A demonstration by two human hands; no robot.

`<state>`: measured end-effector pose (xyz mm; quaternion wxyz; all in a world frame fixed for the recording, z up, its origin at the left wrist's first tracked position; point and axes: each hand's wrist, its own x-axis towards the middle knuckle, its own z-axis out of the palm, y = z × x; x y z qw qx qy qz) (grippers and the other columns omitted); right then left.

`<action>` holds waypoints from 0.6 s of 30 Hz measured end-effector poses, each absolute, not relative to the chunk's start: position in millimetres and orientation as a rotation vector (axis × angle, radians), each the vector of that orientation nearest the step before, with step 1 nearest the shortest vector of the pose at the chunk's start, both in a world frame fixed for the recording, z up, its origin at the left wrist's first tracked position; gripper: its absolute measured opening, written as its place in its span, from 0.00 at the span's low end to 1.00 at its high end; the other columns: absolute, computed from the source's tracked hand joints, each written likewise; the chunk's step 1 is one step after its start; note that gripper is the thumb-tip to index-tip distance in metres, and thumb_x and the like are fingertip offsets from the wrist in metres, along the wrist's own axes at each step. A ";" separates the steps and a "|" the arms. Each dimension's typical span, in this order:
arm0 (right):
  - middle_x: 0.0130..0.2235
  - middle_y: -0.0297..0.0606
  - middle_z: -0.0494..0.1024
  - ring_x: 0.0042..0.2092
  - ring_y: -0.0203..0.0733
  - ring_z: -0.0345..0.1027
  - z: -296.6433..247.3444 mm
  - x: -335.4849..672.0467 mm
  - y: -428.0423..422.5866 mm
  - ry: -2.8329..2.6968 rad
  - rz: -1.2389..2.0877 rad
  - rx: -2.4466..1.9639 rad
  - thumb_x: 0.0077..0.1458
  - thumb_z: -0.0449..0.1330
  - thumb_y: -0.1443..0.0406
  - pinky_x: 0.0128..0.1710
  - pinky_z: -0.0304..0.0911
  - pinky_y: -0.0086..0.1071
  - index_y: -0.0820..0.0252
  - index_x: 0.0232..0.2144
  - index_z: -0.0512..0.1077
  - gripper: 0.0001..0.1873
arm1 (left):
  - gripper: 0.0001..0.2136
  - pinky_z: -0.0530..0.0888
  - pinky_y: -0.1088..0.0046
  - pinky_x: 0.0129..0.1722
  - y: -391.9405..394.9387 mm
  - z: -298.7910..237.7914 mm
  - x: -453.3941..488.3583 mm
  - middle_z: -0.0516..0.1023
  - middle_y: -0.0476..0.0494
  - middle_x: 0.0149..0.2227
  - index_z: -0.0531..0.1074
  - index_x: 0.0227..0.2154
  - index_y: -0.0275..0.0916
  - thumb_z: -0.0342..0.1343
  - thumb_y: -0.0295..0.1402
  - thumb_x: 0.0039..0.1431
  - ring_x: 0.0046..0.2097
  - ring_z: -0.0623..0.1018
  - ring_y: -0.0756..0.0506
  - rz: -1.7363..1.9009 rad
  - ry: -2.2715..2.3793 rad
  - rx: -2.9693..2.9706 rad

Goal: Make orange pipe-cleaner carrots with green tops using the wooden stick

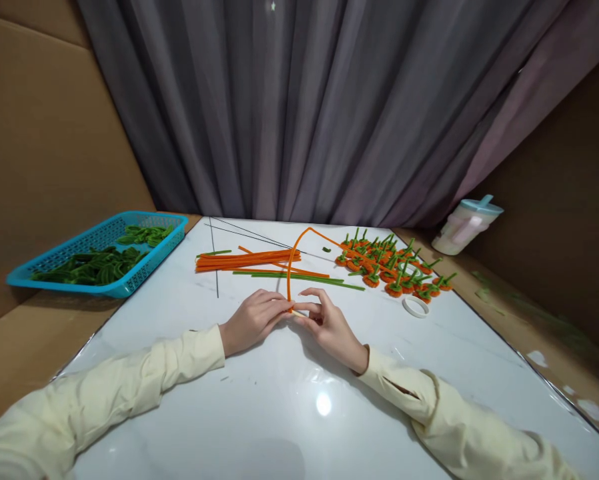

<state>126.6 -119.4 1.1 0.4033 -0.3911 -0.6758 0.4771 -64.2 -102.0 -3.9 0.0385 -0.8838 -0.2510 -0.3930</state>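
Observation:
My left hand (pixel 254 318) and my right hand (pixel 327 322) meet at the middle of the white table (pixel 259 407), fingers pinched together on the near end of a long orange pipe cleaner (pixel 290 263). A thin stick also seems to be between the fingertips. The pipe cleaner arches up and bends away to the right, toward a pile of small orange pieces with green stems (pixel 392 267). Both sleeves are pale yellow.
A bundle of straight orange pipe cleaners (pixel 247 260) and a few green ones (pixel 309 279) lie just beyond my hands. A blue basket (pixel 129 283) of green pieces sits at the left. A white tape ring (pixel 415 307) and a lidded cup (pixel 467 225) are at the right.

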 end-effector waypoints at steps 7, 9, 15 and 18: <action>0.40 0.43 0.78 0.37 0.42 0.71 -1.9 128.3 -117.5 -1.714 1.208 -1.038 0.51 0.58 0.60 0.37 0.65 0.36 0.57 0.45 0.59 0.20 | 0.10 0.70 0.68 0.34 -100.8 -4.4 -64.2 0.76 0.39 0.37 0.68 0.44 0.34 0.51 0.27 0.59 0.40 0.74 0.46 -1.189 -0.723 -2.651; 0.40 0.43 0.77 0.40 0.44 0.71 -3.6 128.4 -116.6 -1.696 1.244 -1.025 0.51 0.59 0.61 0.39 0.65 0.37 0.58 0.44 0.61 0.19 | 0.11 0.70 0.68 0.34 -100.5 -5.1 -64.5 0.76 0.38 0.38 0.68 0.44 0.34 0.51 0.27 0.59 0.39 0.74 0.45 -1.166 -0.730 -2.650; 0.42 0.43 0.76 0.45 0.47 0.70 -5.4 128.0 -116.0 -1.657 1.292 -0.967 0.50 0.60 0.61 0.45 0.65 0.41 0.58 0.42 0.64 0.16 | 0.10 0.70 0.67 0.35 -101.1 -4.4 -63.2 0.76 0.38 0.37 0.69 0.42 0.32 0.51 0.30 0.59 0.39 0.74 0.45 -1.164 -0.738 -2.598; 0.42 0.42 0.77 0.46 0.48 0.70 -4.4 127.6 -116.3 -1.667 1.246 -0.979 0.49 0.60 0.60 0.45 0.65 0.42 0.59 0.38 0.67 0.14 | 0.10 0.70 0.67 0.35 -101.4 -3.9 -62.6 0.77 0.38 0.36 0.70 0.41 0.32 0.52 0.32 0.59 0.39 0.75 0.45 -1.163 -0.758 -2.587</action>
